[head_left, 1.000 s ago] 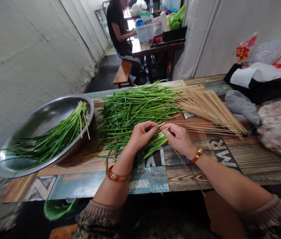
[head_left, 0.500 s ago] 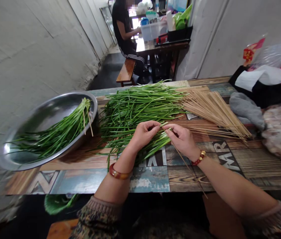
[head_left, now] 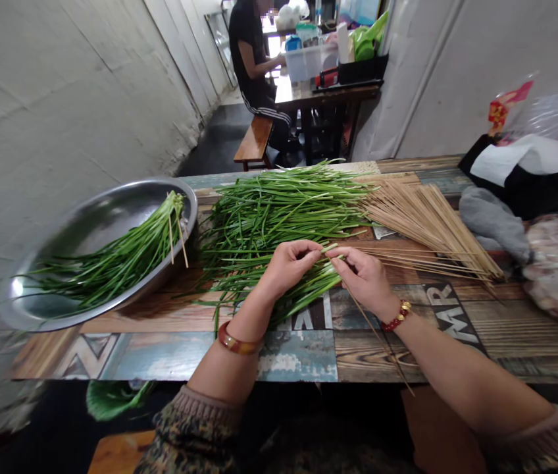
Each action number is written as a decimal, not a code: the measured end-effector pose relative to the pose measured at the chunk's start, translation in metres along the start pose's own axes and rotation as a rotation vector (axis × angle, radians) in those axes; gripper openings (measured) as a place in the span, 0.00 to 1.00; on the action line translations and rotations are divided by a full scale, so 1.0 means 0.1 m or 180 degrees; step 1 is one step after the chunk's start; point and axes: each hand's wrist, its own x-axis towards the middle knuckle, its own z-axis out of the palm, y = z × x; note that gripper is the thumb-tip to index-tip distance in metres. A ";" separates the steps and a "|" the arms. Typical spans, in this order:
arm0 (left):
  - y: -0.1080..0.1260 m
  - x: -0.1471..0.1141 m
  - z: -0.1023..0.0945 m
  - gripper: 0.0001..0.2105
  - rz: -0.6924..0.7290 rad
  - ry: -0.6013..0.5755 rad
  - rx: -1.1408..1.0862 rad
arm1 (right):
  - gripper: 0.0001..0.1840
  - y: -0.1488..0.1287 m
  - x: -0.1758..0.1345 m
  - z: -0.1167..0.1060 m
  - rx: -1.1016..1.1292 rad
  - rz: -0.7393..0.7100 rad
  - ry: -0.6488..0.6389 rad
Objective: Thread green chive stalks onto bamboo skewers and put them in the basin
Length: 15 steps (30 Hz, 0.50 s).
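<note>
My left hand [head_left: 291, 264] is closed in a pinch on the pale stalk ends of some chives [head_left: 316, 288], whose green leaves trail to the left beneath it. Opposite it, almost fingertip to fingertip, my right hand [head_left: 364, 275] pinches thin bamboo skewers [head_left: 375, 329] against the stalks. The skewers slant down from under the right palm past the table's front edge. Fingers hide whether the points go into the stalks. A big pile of loose chives [head_left: 289, 205] lies just beyond both hands. Fanned out to its right are many bare bamboo skewers [head_left: 420, 214].
A steel basin [head_left: 194, 204] at the left holds a bundle of skewered chives [head_left: 133, 247]. Bags and a grey cloth [head_left: 491, 220] lie on the table's right end. Beyond, a person [head_left: 249, 59] sits on a bench [head_left: 255, 139] at another table.
The view has shifted slightly, so the scene sits a little to the right. Both hands keep nearly the same pinch on the stalks and skewers.
</note>
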 end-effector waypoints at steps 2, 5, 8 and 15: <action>-0.01 0.00 0.00 0.11 0.0000 0.0025 -0.0046 | 0.14 -0.01 0.00 0.00 0.0026 0.0004 -0.0001; -0.03 0.00 -0.01 0.11 -0.0005 0.0046 -0.0110 | 0.14 -0.02 -0.01 0.00 0.0047 0.0000 -0.0002; -0.04 0.00 -0.01 0.10 0.0000 0.0004 -0.0136 | 0.14 -0.02 -0.01 -0.01 0.0040 -0.0011 -0.0002; -0.01 0.00 -0.01 0.11 -0.0078 -0.0007 -0.0095 | 0.14 -0.01 -0.01 -0.01 -0.0060 -0.0056 0.0026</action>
